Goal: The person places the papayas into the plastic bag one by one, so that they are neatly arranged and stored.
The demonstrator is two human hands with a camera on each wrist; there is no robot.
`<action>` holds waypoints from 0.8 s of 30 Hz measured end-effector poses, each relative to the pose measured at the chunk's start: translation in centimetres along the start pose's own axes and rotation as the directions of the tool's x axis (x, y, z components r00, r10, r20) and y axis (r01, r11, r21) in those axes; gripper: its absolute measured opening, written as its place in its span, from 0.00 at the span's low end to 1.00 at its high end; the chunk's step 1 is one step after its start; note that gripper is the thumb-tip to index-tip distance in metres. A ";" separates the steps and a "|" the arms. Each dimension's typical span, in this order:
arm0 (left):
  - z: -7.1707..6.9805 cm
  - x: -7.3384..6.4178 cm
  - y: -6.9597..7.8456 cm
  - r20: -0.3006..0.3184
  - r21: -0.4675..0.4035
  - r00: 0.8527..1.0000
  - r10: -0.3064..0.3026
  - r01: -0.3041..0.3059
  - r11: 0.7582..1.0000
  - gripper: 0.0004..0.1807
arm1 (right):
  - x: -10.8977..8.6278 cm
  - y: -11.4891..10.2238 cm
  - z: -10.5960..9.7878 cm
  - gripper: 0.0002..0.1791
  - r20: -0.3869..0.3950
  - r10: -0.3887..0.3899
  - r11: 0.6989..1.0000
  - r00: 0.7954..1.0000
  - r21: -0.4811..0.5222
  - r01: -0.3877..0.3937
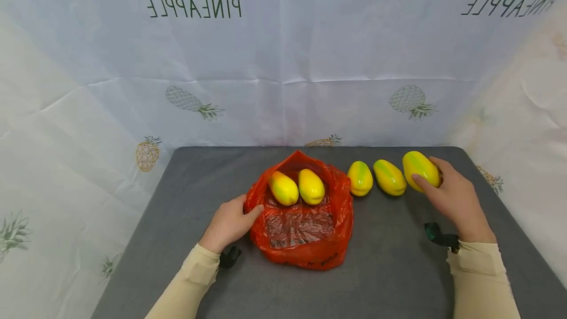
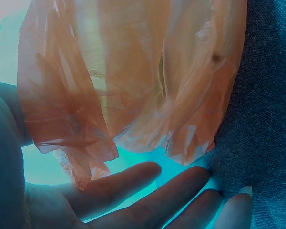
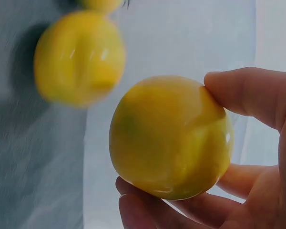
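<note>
A red plastic bag (image 1: pixel 301 255) sits on the table with its mouth spread. Inside lie two yellow papayas (image 1: pixel 284 188) side by side. My left hand (image 1: pixel 232 223) holds the bag's left rim, thumb over the edge and fingers outside; the left wrist view shows the thin bag (image 2: pixel 128 86) above the fingers (image 2: pixel 167 195). At the right, my right hand (image 1: pixel 454 196) grips a glossy yellow-green papaya (image 1: pixel 421 170) above the table. The right wrist view shows this papaya (image 3: pixel 169 138) between thumb and fingers.
Two more papayas stand between the bag and my right hand: one (image 1: pixel 360 178) close against the bag's right side, the other (image 1: pixel 390 177) beside it. The grey table (image 1: pixel 376 270) ends at the back against a white pineapple-print cloth (image 1: pixel 283 63), which also hangs along both sides.
</note>
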State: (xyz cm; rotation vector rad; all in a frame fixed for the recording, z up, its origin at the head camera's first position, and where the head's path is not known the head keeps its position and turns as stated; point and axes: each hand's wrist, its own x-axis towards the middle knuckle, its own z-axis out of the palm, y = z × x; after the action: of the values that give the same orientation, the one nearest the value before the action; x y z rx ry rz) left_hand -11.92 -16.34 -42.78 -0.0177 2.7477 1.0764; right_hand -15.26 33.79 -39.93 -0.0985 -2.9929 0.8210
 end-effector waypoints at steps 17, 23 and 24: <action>0.2 0.1 0.1 0.003 -0.005 1.000 0.002 -0.002 1.000 0.19 | -0.6 -11.4 2.4 0.46 0.077 -0.180 0.982 0.981 0.069 0.174; 0.1 0.1 0.0 0.002 -0.018 1.000 0.000 0.000 1.000 0.19 | -0.7 -14.6 4.5 0.43 0.099 -0.275 0.958 0.956 0.117 0.263; 0.1 0.1 -0.1 0.000 -0.016 1.000 0.003 -0.003 1.000 0.19 | -0.8 -15.1 4.9 0.43 0.103 -0.289 0.953 0.952 0.123 0.276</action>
State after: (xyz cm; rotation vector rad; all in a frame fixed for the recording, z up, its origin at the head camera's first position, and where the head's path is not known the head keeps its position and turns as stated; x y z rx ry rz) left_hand -11.99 -16.35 -42.95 -0.0159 2.7400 1.0995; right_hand -15.49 18.22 -36.46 0.3887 -2.9599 0.9803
